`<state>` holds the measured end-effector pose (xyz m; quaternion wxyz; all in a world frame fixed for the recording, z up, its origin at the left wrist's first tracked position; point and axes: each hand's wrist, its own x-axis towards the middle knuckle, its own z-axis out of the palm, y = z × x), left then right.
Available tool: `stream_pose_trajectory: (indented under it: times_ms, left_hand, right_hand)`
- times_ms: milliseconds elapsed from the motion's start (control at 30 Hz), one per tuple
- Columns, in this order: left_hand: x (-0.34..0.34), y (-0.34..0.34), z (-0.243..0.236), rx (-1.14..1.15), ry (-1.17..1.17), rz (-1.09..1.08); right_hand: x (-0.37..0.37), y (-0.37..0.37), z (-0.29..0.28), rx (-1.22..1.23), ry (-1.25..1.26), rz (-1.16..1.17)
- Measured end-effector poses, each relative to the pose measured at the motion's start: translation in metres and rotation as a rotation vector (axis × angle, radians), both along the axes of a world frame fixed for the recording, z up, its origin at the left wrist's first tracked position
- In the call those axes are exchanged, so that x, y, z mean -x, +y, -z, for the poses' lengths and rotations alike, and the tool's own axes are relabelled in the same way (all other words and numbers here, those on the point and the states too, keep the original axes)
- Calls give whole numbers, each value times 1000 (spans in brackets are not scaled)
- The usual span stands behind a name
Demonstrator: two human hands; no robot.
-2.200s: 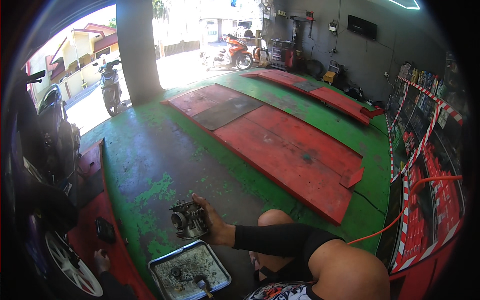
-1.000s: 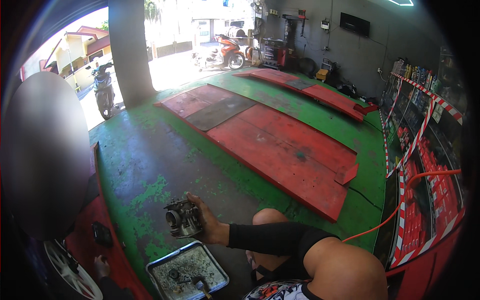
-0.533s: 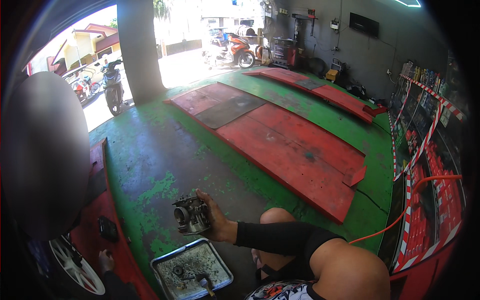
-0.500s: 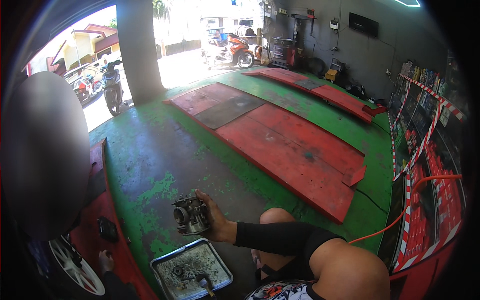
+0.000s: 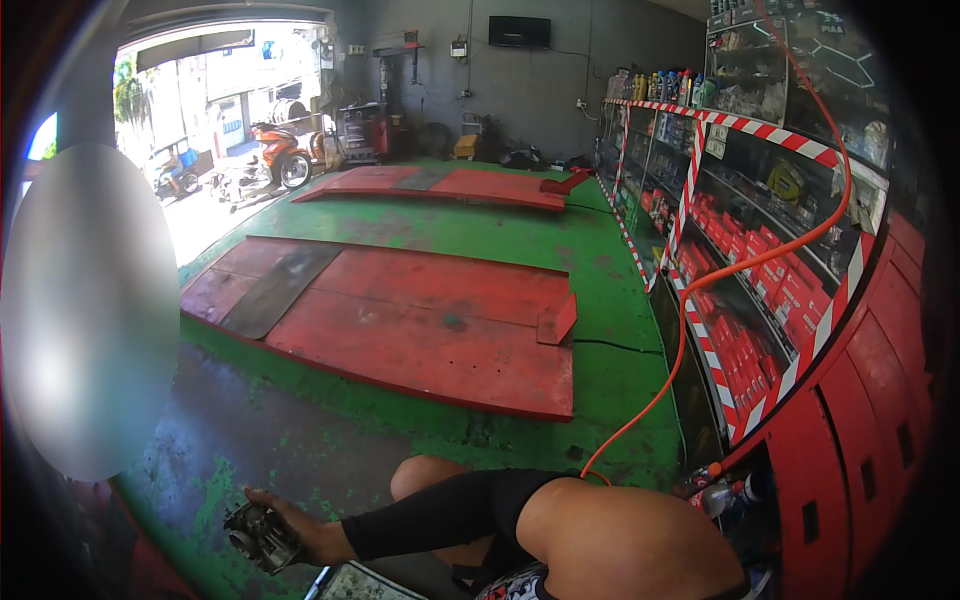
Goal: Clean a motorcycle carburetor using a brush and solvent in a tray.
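My right hand [image 5: 308,532], in a black arm sleeve, is closed around a greasy metal carburetor [image 5: 262,540] at the lower left. It is held out above the floor, tilted, with the thumb over its top. Just below, at the picture's lower edge, the rim of a metal tray [image 5: 352,583] shows; most of the tray is cut off. My left hand is out of view.
Low red lift platforms [image 5: 420,330] lie across the green floor ahead. An orange hose [image 5: 682,340] runs up on the right, before a glass display case [image 5: 760,270] edged in striped tape. Bottles [image 5: 725,495] stand near my right side. A motorcycle [image 5: 280,155] is parked beyond the doorway.
The view has swung to the right, so the carburetor and tray sit lower and further left. My left hand has gone out of view. My right hand still grips the carburetor, now turned differently.
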<state>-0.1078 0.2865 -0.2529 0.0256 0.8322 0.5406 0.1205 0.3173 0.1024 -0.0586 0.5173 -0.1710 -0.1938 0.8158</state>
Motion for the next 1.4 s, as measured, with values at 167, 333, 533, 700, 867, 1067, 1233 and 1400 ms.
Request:
stream_pose_trajectory:
  times_ms: [167, 333, 533, 700, 867, 1067, 1233, 1400]
  left_hand:
    - [56, -27, 14, 9, 53, -24]
    - [116, -63, 28, 28, 117, -69]
    - [141, -79, 62, 77, 183, -91]
    - [135, -62, 94, 107, 78, -151]
    - [183, -45, 96, 16, -714, -81]
    - [65, -44, 85, 162, 16, -159]
    - [-12, -53, 7, 111, -92, -312]
    - [-17, -65, -51, -52, -116, -258]
  right_hand:
    - [1, 2, 1, 12, 4, 14]
    - [6, 3, -1, 15, 39, -8]
    - [-17, -1, -6, 130, 44, 47]
    - [-30, 22, -6, 151, 59, 43]
    - [23, 45, 52, 213, -141, 206]
    - [7, 34, -27, 245, -49, 57]
    - [21, 32, -30, 327, -190, 105]
    - [30, 22, -33, 238, -256, 101]
